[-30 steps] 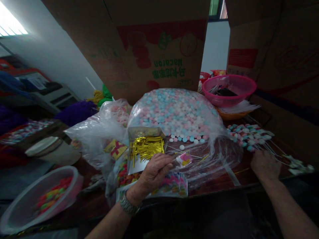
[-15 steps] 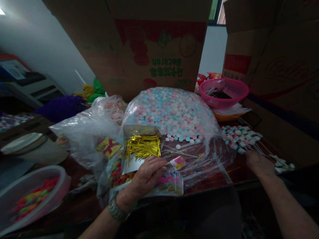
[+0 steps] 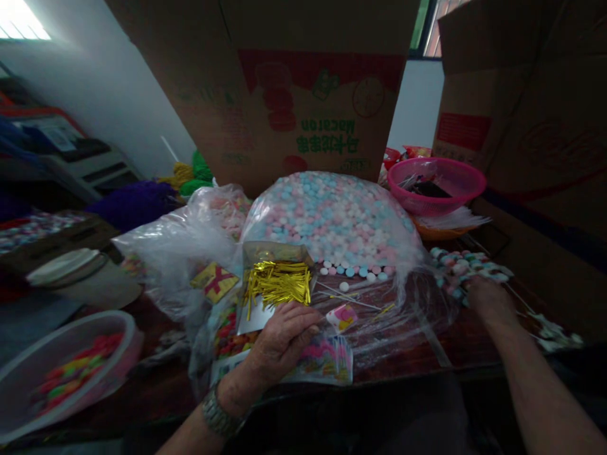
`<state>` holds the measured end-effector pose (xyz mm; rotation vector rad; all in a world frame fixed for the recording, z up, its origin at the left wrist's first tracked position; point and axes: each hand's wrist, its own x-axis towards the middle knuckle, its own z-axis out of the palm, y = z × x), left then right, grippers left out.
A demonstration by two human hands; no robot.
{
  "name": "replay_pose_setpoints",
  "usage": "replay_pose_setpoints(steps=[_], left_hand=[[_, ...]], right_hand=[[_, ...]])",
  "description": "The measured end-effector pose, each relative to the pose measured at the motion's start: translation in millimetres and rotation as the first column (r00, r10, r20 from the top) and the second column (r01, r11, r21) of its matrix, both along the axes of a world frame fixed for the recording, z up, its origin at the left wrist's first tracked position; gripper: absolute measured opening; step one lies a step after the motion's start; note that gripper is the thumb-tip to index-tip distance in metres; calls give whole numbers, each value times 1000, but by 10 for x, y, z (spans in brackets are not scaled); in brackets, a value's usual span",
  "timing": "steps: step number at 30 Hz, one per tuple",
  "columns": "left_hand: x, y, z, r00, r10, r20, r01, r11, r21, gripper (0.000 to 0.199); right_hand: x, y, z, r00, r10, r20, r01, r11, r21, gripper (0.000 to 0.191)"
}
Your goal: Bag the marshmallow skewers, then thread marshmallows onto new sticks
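Note:
My left hand [image 3: 289,335] rests over a stack of small printed plastic bags [image 3: 327,363] near the table's front edge. Its thumb and fingertips come together at the near end of one small bag [image 3: 341,318] with a pink and yellow print. Above that hand lies an opened packet of gold twist ties [image 3: 279,282]. At the right, my right hand [image 3: 493,303] reaches into a pile of lollipops [image 3: 455,265] with pink, blue and white heads; its fingers are blurred and partly hidden. Loose white sticks [image 3: 351,297] lie between the hands.
Behind sits a large clear bag of pastel candies [image 3: 327,215]. A pink basket [image 3: 436,202] stands at the back right, and a white bowl [image 3: 130,341] of colourful candies at the left. Tall cardboard boxes [image 3: 190,120] rise behind. White ribbon-like pieces [image 3: 552,332] lie far right.
My right hand has moved slightly up and further into the lollipop pile. My left hand keeps its place by the small bag. The view has shifted a little.

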<state>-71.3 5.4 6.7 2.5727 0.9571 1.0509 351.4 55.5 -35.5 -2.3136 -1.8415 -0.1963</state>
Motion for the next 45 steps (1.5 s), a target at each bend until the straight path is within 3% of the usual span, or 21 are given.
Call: replay_pose_setpoints(steps=[2,4,6,8,12,18,23,29,34,38,41,45], left_hand=[[-28,0,29,1000,4,-31,-5,1000,-15,18],[-34,8,57,998,-1,-67,-2,999,-33,19],[-17,18,80,994,-11,-108,6,999,-47,20],[7,23,98,991,-16,-130,10,999,-50,21],[8,9,113,992,-13,-128,7,999,-48,23],[-97,8,126,984,-35,-175,18,995,-99,21],[-88,3,151,982,-133,-134,109,980,-168,20],[-38,-20,114,998,-48,-35,43,990,-132,19],[-25,-13,120,992,-8,-124,-10,989,-145,20],[32,-19,191,968,-88,-237,51,986,-161,20],[50,-20,226,965,-84,-249,43,985,-165,21],[2,-2,203,972,-77,-224,41,986,-163,22]], right_hand=[[-34,-218,81,1000,18,-19,-16,993,113,31],[-176,-484,213,980,190,-60,-167,949,268,27],[-406,-725,361,845,530,-70,-443,768,462,22],[-647,-888,476,709,704,-31,-606,631,485,24],[-892,-989,494,642,763,71,-722,572,389,33],[-801,-977,405,604,790,109,-779,555,292,38],[-765,-973,505,642,763,80,-731,578,362,35],[-842,-1035,432,619,779,101,-750,549,369,38],[-862,-1093,369,597,783,176,-775,507,376,38],[-879,-1097,328,609,790,70,-763,560,324,38],[-871,-1078,306,647,760,55,-735,603,310,35],[-835,-1053,318,663,739,119,-730,603,322,31]])
